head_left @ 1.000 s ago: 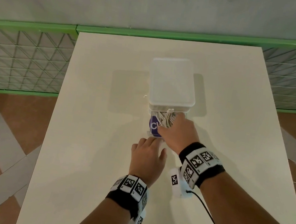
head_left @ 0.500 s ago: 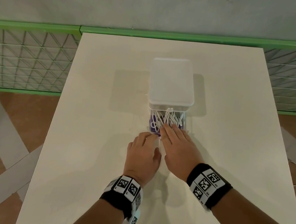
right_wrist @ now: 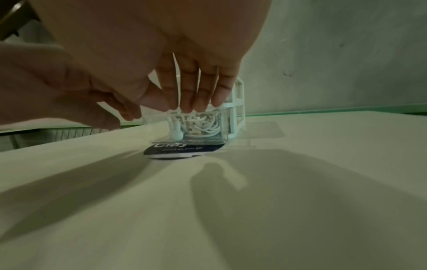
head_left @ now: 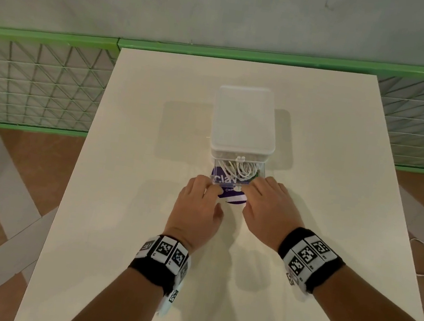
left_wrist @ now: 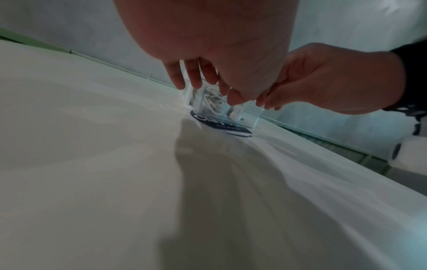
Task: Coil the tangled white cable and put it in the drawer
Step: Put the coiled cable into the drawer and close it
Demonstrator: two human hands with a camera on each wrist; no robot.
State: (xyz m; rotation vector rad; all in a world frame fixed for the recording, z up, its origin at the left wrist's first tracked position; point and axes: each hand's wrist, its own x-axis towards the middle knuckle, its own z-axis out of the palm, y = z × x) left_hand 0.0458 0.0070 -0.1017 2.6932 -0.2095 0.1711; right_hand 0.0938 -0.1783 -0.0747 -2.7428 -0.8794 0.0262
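Toward the middle of the table (head_left: 129,165) we see the white cable (head_left: 238,167) lying in loose loops inside the clear drawer (head_left: 238,176), which stands pulled partly out of a small white drawer unit (head_left: 244,119). From the right wrist view the loops fill the drawer behind its transparent front, where a small white knob (right_wrist: 176,135) sticks out. Our left hand (head_left: 198,207) has its fingers extended onto the drawer's front left corner, touching it, not curled round anything. Our right hand (head_left: 269,208) mirrors it at the front right corner, its fingers (right_wrist: 201,91) straight and close together, tips resting on the top edge of the drawer front. Under the drawer's front lies a round purple sticker (head_left: 230,193) with white lettering, flat on the table. Both wrists carry black bands with square coded markers. Beyond the table's far edge runs a green rail (head_left: 49,38) with wire mesh, against a pale wall (head_left: 225,8)
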